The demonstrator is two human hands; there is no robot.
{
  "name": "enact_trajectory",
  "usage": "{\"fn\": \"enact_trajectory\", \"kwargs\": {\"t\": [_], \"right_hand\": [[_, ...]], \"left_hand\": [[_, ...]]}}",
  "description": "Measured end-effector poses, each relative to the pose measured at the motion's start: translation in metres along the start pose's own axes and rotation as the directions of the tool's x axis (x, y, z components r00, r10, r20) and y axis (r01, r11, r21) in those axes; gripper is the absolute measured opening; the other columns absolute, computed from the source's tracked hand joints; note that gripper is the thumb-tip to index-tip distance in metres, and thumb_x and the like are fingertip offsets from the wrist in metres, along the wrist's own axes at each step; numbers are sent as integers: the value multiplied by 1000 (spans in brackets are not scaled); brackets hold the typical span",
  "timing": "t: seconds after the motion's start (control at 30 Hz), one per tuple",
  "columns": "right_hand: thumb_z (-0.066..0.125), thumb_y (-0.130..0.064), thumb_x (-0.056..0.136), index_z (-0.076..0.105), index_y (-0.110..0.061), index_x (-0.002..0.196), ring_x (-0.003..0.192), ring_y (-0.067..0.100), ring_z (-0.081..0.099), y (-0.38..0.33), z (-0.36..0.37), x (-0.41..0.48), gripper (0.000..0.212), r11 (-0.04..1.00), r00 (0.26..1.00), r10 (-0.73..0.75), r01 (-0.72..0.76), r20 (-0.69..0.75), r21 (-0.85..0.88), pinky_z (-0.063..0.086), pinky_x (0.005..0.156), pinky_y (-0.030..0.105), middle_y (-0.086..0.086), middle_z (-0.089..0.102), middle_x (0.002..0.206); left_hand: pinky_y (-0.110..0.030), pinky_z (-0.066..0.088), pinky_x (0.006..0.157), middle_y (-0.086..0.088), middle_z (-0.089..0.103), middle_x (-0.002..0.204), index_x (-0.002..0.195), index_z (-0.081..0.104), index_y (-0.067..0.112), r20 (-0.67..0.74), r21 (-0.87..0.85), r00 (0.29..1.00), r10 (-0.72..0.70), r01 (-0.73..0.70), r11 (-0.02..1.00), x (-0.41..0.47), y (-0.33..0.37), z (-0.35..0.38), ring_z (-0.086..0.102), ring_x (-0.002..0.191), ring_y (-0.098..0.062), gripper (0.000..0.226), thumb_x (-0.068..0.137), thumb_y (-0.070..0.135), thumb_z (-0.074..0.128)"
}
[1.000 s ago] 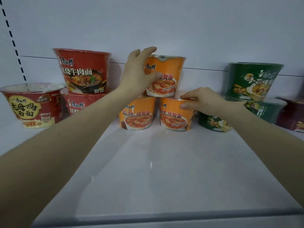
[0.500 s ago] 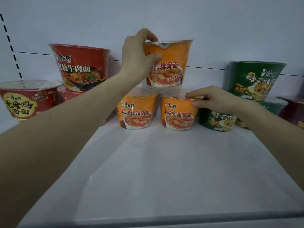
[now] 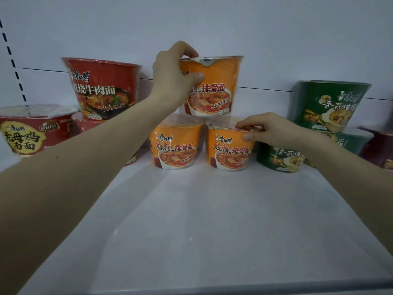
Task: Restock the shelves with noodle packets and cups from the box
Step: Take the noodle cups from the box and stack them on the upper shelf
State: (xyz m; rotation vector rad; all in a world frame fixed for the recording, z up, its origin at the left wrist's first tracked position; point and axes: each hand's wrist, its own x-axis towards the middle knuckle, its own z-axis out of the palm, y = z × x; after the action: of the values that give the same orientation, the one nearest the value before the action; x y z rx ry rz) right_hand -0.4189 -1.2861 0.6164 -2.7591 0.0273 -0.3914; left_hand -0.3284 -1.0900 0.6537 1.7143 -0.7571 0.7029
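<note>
**Third orange cup comes down on the stack**

A person's left hand (image 3: 172,79) grips the top orange cup (image 3: 214,88) by its left side. The thumb lies across the front wall and the fingers curl over the lid rim. The cup now sits across the lids of two matching cups directly beneath it. Half a second ago it was held clear above the pair, with a gap showing under its base. That gap has closed, though whether the cup's full weight is down cannot be told.

Below and to the right of the top orange cup, the right hand (image 3: 274,129) pinches the rim of the lower right cup (image 3: 229,152), thumb on the wall and fingertips on the lid. It has held that rim through the last second, apparently steadying the base. The lower left cup (image 3: 175,150) stands below and to the left of the top orange cup, just beside its twin.

To the left of the top orange cup, a red cup (image 3: 102,88) rests on another red one. Well to its right, a green cup (image 3: 331,105) tops a second green one. The white shelf (image 3: 202,220) carries them all. The box is not in view.

On this showing the placing is all but done. Both hands have yet to let go without tipping the pyramid, then return for more stock.
</note>
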Motion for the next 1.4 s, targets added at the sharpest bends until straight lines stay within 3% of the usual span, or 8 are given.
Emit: {"fn": "enact_trajectory", "kwargs": {"t": [0.17,0.7,0.83,0.9,1.03,1.17,1.33,1.4], "right_hand": [[52,-19,93,49,-15,130,120,22,48,2,2,0,38,1000,1000,-6,6,-7,-8,41,89,27,5,50,134],[51,-21,94,48,-16,131,121,21,48,2,7,0,38,1000,999,6,-6,-31,-11,40,87,25,5,49,135],[56,-24,91,44,-15,134,118,17,48,1,4,1,46,995,999,41,-38,-27,92,41,87,25,5,47,138],[60,-31,87,37,-13,139,123,20,46,-2,-1,2,59,982,987,62,-34,-146,184,41,92,28,7,44,141],[63,-42,82,20,-21,146,132,18,39,-20,-16,10,80,922,894,87,95,-440,375,39,90,28,2,29,151],[63,-40,82,14,-27,146,135,15,33,-41,-20,20,82,889,877,-4,222,-480,399,43,89,27,-5,19,155],[64,-32,84,26,-21,142,122,10,40,-51,-17,28,70,860,858,-58,302,-510,411,48,79,17,-3,29,149],[66,-30,83,34,-19,136,113,8,42,-53,-17,29,63,852,835,-26,306,-549,425,52,82,22,-2,37,142]], "left_hand": [[-40,49,95,-9,48,128,115,55,15,6,3,1000,-6,6,1000,-2,2,1,50,115,-24,34,83,16,66],[-39,47,97,-7,49,127,117,54,13,11,43,1000,13,-14,999,-6,6,3,47,117,-22,35,84,16,64],[-37,47,97,-6,50,128,118,54,14,9,55,1000,22,-22,998,-4,8,2,47,118,-21,36,84,16,65],[-33,47,96,-5,51,127,118,55,13,0,68,999,39,-39,997,-3,10,1,46,118,-19,35,84,16,64],[-31,47,93,-7,52,126,116,56,14,-3,79,998,65,-64,995,0,11,-3,47,116,-20,35,83,17,66],[-36,49,93,-7,55,123,114,58,13,-3,77,997,75,-75,994,-2,13,-3,50,114,-21,34,81,15,67],[-38,50,92,-7,56,122,113,59,14,-34,71,996,87,-85,994,-1,14,-6,52,112,-22,33,81,16,67],[-37,50,92,-8,56,123,115,58,14,-19,67,997,79,-78,995,-3,15,-5,52,112,-22,34,82,16,66]]}}
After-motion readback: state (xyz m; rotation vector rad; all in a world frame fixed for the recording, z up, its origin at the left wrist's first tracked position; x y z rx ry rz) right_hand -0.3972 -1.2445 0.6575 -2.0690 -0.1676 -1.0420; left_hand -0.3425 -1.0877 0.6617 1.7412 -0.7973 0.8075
